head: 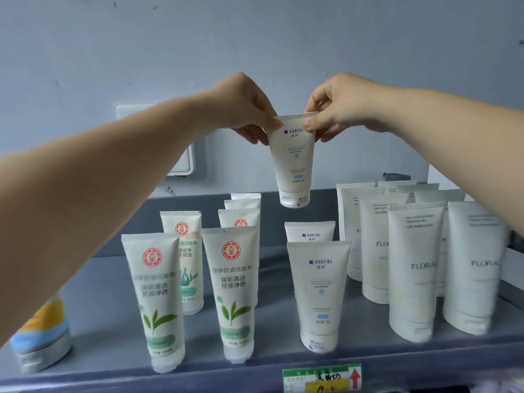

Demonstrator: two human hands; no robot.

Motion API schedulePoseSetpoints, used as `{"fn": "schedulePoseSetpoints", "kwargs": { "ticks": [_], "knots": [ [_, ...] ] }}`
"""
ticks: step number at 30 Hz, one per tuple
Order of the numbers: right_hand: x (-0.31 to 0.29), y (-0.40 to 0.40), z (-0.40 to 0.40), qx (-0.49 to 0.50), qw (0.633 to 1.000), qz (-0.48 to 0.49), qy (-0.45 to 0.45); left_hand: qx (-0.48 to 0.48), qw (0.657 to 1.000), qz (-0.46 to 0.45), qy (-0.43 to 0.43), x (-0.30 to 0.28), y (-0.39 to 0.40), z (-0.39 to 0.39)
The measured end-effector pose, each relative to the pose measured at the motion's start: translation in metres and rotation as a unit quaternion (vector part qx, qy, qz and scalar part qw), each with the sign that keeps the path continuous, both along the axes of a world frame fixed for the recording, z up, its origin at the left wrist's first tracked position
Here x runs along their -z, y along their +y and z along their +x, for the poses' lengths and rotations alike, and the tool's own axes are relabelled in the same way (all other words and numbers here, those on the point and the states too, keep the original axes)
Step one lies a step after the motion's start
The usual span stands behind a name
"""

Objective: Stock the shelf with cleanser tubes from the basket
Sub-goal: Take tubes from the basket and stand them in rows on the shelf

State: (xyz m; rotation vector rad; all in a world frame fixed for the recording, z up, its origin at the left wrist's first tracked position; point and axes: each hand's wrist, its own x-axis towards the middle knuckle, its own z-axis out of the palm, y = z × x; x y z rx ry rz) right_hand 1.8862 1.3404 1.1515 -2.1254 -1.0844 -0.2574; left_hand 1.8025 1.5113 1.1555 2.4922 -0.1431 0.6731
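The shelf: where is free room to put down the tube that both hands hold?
Bare shelf lies behind the two Manting tubes, between the green-leaf tubes and the Floral tubes. The Floral side is crowded.

Left of the green-leaf tubes [158,302], a yellow-and-blue tube [42,333] is blurred and half hidden by the forearm; the price tag [321,378] below is cut off.

Counts: 3 MANTING tubes [293,157], 1 held up, 2 on shelf [272,321]. 6 red-seal tubes [232,290]. At least 7 FLORA tubes [411,268], back ones overlap. 1 price tag [321,378].
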Motion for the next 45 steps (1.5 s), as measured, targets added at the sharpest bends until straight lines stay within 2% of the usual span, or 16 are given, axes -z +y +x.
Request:
{"fn": "schedulePoseSetpoints", "kwargs": {
  "ticks": [3, 6, 12, 17, 22, 31, 39, 42, 45],
  "knots": [
    [0.000, 0.005, 0.021, 0.009, 0.999, -0.053, 0.006, -0.002, 0.998, 0.049, 0.033, -0.001, 0.004, 0.024],
    [0.002, 0.012, 0.038, 0.022, 0.989, -0.146, -0.012, 0.003, 0.994, 0.076, 0.076, 0.004, 0.010, 0.048],
    [0.014, 0.031, 0.065, 0.025, 0.945, -0.323, -0.042, 0.014, 0.975, 0.139, 0.170, 0.025, 0.012, 0.085],
    [0.032, 0.044, 0.080, 0.008, 0.913, -0.405, -0.035, 0.010, 0.949, 0.212, 0.231, 0.041, 0.008, 0.102],
    [0.050, 0.052, 0.088, -0.001, 0.889, -0.457, -0.029, 0.011, 0.921, 0.269, 0.283, 0.057, 0.002, 0.112],
    [0.071, 0.055, 0.091, -0.020, 0.866, -0.498, -0.038, 0.034, 0.911, 0.254, 0.324, 0.078, 0.003, 0.117],
    [0.073, 0.056, 0.089, -0.011, 0.855, -0.515, -0.060, 0.030, 0.918, 0.246, 0.310, 0.083, -0.001, 0.114],
    [0.070, 0.053, 0.083, 0.000, 0.845, -0.530, -0.068, 0.014, 0.913, 0.279, 0.299, 0.082, 0.000, 0.110],
    [0.055, 0.046, 0.071, 0.024, 0.859, -0.502, -0.100, -0.003, 0.924, 0.270, 0.270, 0.069, -0.002, 0.100]
  ]
}}
